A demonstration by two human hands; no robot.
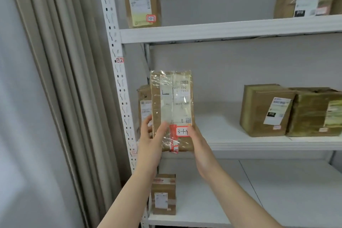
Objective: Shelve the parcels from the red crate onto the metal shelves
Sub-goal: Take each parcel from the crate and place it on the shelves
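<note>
The parcel (pixel 172 105) is flat and brown, wrapped in shiny clear tape, with a white label and a red tag marked 3-1-4. It is held upright in front of the left end of the middle shelf (pixel 259 145). The left hand (pixel 149 135) pinches its bottom left edge, thumb in front. The right hand (pixel 201 146) holds the bottom right edge, its fingers hidden behind. A box (pixel 144 94) stands just behind.

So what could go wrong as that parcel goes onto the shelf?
The parcel is gripped only at its lower end by the left hand and right hand, and its glossy wrap might slip. Pushed in, it could bump the box behind it. Stood upright on the shelf, it may topple.
</note>
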